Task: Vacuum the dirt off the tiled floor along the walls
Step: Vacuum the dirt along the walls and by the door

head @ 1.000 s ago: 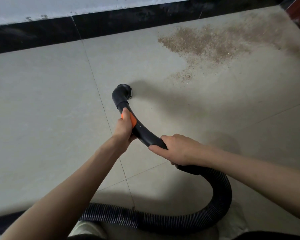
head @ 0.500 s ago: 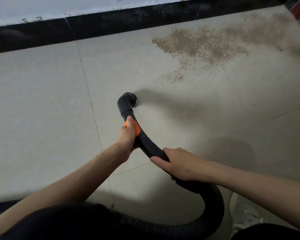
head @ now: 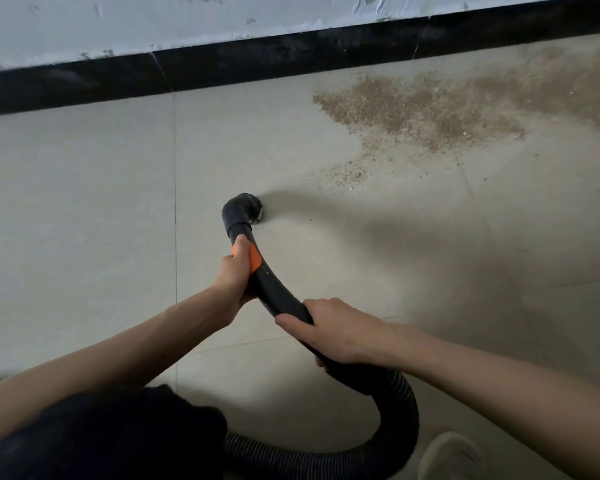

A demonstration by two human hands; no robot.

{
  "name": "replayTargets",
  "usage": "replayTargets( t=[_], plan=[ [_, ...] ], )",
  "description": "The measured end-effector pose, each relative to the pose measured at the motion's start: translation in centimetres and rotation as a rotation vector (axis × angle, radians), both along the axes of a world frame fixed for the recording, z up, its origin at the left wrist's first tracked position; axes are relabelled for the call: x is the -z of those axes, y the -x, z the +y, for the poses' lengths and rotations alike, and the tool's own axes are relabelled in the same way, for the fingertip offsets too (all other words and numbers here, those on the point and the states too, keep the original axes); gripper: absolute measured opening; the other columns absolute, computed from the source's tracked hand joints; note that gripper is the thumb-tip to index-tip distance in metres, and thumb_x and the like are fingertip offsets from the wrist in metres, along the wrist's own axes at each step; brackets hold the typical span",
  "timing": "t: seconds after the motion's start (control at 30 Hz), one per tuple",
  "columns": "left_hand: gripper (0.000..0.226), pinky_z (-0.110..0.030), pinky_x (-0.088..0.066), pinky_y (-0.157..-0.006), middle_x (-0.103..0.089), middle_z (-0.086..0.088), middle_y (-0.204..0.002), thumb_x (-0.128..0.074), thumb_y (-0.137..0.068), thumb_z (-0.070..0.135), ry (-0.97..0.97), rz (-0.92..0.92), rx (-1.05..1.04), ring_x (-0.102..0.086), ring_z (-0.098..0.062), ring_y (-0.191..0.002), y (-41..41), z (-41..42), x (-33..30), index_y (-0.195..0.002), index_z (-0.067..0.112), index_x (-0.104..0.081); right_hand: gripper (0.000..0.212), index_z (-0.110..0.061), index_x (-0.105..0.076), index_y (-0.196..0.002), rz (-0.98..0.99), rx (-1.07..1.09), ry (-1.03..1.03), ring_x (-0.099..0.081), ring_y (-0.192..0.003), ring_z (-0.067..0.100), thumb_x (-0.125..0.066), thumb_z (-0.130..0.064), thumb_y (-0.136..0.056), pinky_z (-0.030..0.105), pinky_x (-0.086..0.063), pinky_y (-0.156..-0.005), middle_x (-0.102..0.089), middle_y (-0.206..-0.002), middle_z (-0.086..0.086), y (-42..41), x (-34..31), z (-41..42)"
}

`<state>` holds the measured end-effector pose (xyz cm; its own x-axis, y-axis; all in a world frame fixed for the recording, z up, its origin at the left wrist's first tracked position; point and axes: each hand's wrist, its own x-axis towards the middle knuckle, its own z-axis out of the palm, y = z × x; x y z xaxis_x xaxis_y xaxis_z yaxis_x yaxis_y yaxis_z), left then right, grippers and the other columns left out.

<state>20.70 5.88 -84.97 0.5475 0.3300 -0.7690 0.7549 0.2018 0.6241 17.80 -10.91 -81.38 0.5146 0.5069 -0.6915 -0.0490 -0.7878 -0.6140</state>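
Pale floor tiles (head: 84, 209) meet a black skirting (head: 257, 64) at twelve o'clock; the dirt (head: 430, 109) lies along it toward two o'clock, untouched; the hose (head: 392, 410) curls at six; right hand (head: 340, 329) and left hand (head: 234, 278) have fingers wrapped round it; its nozzle (head: 248, 209) has drifted back from the dirt, so a push toward two o'clock likely comes next.

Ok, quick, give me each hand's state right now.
Left hand: gripping the vacuum wand at its orange band.
Right hand: gripping the wand lower down, near the ribbed hose.
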Motion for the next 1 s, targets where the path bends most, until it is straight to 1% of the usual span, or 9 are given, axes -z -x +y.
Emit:
replayTargets(
  t=[0.07,0.13,0.23,0.37,0.47,0.6,0.77,0.9,1.0],
  plan=[
    [0.042,-0.03,-0.046,-0.054,-0.053,-0.008,-0.084,-0.038,-0.096,0.047,-0.019,0.006,-0.055,-0.057,-0.02,-0.073,0.7,0.3,0.3,-0.109,0.007,-0.046,0.047,-0.02,-0.047,-0.084,0.002,-0.052,-0.023,-0.063,-0.055,0.014,-0.037,-0.065,-0.094,0.028,-0.05,-0.057,-0.066,-0.066,-0.001,0.1,0.3,0.1],
    [0.039,-0.03,-0.046,-0.054,-0.053,-0.008,-0.083,-0.039,-0.096,0.046,-0.031,0.012,-0.094,-0.056,-0.02,-0.072,1.4,0.3,0.5,-0.1,0.009,-0.049,0.047,-0.02,-0.045,-0.083,-0.001,-0.089,-0.037,-0.064,-0.062,0.019,-0.036,-0.065,-0.095,0.031,-0.052,-0.064,-0.065,-0.07,0.001,0.4,0.5,0.0],
    [0.038,-0.027,-0.048,-0.051,-0.054,-0.008,-0.081,-0.042,-0.096,0.046,-0.03,0.004,-0.051,-0.057,-0.02,-0.069,1.3,-0.1,0.3,-0.091,0.01,-0.051,0.046,-0.019,-0.045,-0.087,-0.006,-0.079,-0.051,-0.066,-0.071,0.025,-0.037,-0.064,-0.095,0.037,-0.054,-0.073,-0.065,-0.076,0.004,0.2,0.7,-0.8],
    [0.044,-0.026,-0.053,-0.055,-0.06,-0.01,-0.084,-0.046,-0.095,0.046,0.033,-0.006,0.038,-0.063,-0.02,-0.073,0.6,-0.5,-0.2,-0.099,0.003,-0.054,0.048,-0.017,-0.048,-0.095,-0.008,-0.05,-0.054,-0.067,-0.075,0.027,-0.036,-0.064,-0.095,0.037,-0.053,-0.073,-0.066,-0.081,0.005,-0.4,0.5,-1.9],
    [0.045,-0.026,-0.055,-0.061,-0.063,-0.011,-0.09,-0.047,-0.095,0.046,0.058,-0.039,0.116,-0.067,-0.019,-0.077,-0.6,-0.9,-0.2,-0.098,0.002,-0.055,0.051,-0.015,-0.051,-0.1,-0.041,0.002,-0.04,-0.067,-0.077,0.027,-0.036,-0.064,-0.095,0.037,-0.053,-0.074,-0.065,-0.084,0.007,-1.5,0.5,-2.2],
    [0.046,-0.026,-0.053,-0.065,-0.061,-0.009,-0.091,-0.045,-0.095,0.047,0.067,-0.073,0.168,-0.063,-0.019,-0.081,-2.5,-2.5,0.0,-0.098,0.002,-0.055,0.053,-0.013,-0.052,-0.103,-0.05,0.062,-0.026,-0.067,-0.079,0.027,-0.036,-0.063,-0.096,0.04,-0.055,-0.079,-0.065,-0.083,0.006,-2.8,0.3,-3.1],
    [0.046,-0.025,-0.052,-0.066,-0.059,-0.008,-0.089,-0.042,-0.097,0.045,0.092,-0.087,0.231,-0.062,-0.018,-0.079,-4.3,-4.2,0.3,-0.096,0.001,-0.055,0.052,-0.014,-0.051,-0.101,-0.088,0.115,0.02,-0.066,-0.079,0.026,-0.035,-0.063,-0.096,0.039,-0.054,-0.078,-0.064,-0.082,0.005,-3.4,0.4,-4.4],
    [0.044,-0.028,-0.052,-0.07,-0.058,-0.009,-0.089,-0.041,-0.098,0.044,0.113,-0.076,0.288,-0.061,-0.02,-0.081,-6.2,-5.8,-0.1,-0.094,0.002,-0.054,0.052,-0.014,-0.052,-0.096,-0.111,0.181,0.036,-0.065,-0.077,0.025,-0.035,-0.064,-0.095,0.038,-0.053,-0.076,-0.064,-0.081,0.004,-4.2,0.4,-5.4],
    [0.041,-0.027,-0.05,-0.066,-0.057,-0.007,-0.089,-0.04,-0.099,0.042,0.1,-0.05,0.281,-0.058,-0.018,-0.08,-7.9,-7.6,-0.4,-0.094,0.004,-0.052,0.051,-0.016,-0.051,-0.091,-0.127,0.232,0.037,-0.065,-0.076,0.024,-0.036,-0.064,-0.095,0.038,-0.052,-0.074,-0.065,-0.081,0.004,-5.0,0.4,-6.2]
  ],
)
